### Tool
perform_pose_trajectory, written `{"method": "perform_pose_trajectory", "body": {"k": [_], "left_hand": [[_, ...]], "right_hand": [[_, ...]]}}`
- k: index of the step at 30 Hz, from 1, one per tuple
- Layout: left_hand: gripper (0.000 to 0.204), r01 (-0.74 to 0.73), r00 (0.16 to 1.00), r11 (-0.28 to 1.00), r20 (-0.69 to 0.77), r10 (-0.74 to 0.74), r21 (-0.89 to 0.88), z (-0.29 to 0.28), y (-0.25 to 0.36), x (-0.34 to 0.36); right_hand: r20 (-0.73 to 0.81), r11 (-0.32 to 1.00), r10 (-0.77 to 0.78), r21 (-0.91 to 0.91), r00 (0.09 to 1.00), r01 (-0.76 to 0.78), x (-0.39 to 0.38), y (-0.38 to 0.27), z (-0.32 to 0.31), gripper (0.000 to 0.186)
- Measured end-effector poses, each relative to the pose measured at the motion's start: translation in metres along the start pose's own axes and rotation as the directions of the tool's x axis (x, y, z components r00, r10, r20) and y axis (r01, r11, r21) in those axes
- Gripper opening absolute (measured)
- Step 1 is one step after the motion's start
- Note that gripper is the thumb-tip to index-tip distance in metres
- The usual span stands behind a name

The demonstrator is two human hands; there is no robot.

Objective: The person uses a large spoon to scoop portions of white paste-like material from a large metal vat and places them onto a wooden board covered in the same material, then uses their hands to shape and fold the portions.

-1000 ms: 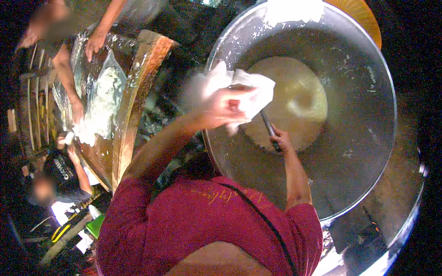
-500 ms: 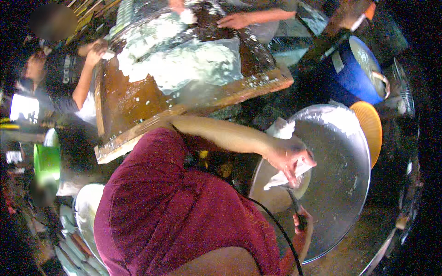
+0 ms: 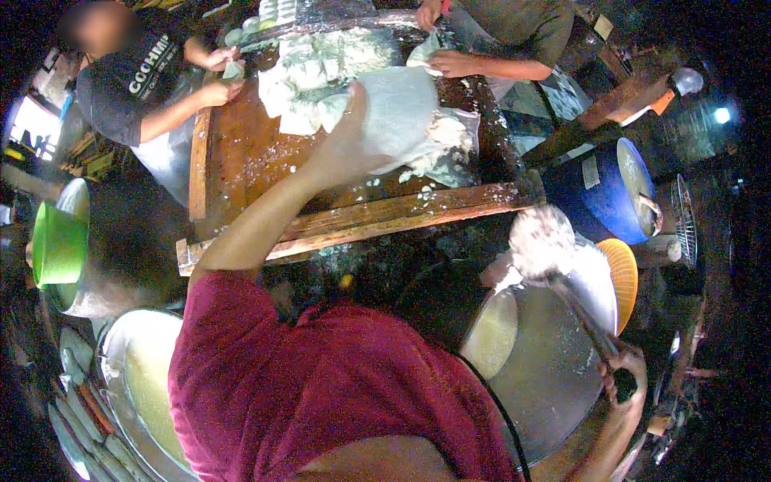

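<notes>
My left hand [image 3: 360, 132], smeared by motion, reaches over the wooden table and grips a thin white cloth [image 3: 400, 108]. White soft curd [image 3: 450, 136] lies beside and partly under the cloth. At the lower right, my right hand [image 3: 630, 373] is closed round the handle of a long ladle [image 3: 585, 317]. Its round head is heaped with lumpy white curd [image 3: 542, 241] and blurred, above the far rim of a large metal pot [image 3: 554, 377]. Pale liquid shows at the pot's left side.
Folded white cloth parcels [image 3: 321, 76] sit on the wooden-rimmed table [image 3: 385, 217]. Two people work across it, each handling a small cloth bundle. A blue barrel [image 3: 614, 193] and orange basket [image 3: 622, 281] stand right; a green tub [image 3: 60, 245] and pot of liquid [image 3: 120, 345] stand left.
My left hand has swung from over the pot to the table with the cloth. My right hand has moved right and up, and the ladle now carries curd above the pot's far rim.
</notes>
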State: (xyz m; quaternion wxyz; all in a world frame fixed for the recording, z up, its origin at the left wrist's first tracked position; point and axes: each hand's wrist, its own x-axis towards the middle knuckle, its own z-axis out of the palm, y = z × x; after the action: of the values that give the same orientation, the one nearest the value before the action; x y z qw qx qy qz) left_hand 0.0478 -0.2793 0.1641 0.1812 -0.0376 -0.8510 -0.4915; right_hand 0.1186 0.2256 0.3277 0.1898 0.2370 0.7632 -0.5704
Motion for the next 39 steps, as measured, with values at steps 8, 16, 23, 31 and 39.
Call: {"method": "perform_pose_trajectory", "body": {"k": [8, 16, 23, 31, 39], "left_hand": [[0.111, 0.373, 0.919, 0.725, 0.126, -0.373, -0.578, -0.046, -0.012, -0.064], [0.078, 0.215, 0.967, 0.933, -0.196, -0.163, 0.287, -0.035, -0.124, -0.076], [0.084, 0.250, 0.966, 0.849, -0.176, -0.188, 0.466, -0.030, -0.142, -0.064], [0.082, 0.084, 0.987, 0.809, -0.160, 0.013, 0.582, -0.019, -0.132, -0.066], [0.039, 0.261, 0.963, 0.950, 0.117, -0.244, -0.170, 0.118, 0.055, -0.034]], "right_hand": [[0.351, 0.857, -0.239, -0.361, 0.905, 0.367, 0.067, -0.036, 0.135, 0.034], [0.864, -0.245, -0.501, -0.196, 0.049, 0.950, 0.148, -0.060, 0.266, 0.033], [0.608, 0.139, -0.609, -0.552, 0.510, 0.822, 0.097, -0.090, 0.280, 0.051], [0.046, 0.888, -0.393, 0.277, 0.918, 0.366, 0.059, 0.028, 0.098, 0.068], [-0.307, 0.904, 0.095, 0.426, 0.947, 0.048, 0.070, 0.259, -0.054, 0.058]]}}
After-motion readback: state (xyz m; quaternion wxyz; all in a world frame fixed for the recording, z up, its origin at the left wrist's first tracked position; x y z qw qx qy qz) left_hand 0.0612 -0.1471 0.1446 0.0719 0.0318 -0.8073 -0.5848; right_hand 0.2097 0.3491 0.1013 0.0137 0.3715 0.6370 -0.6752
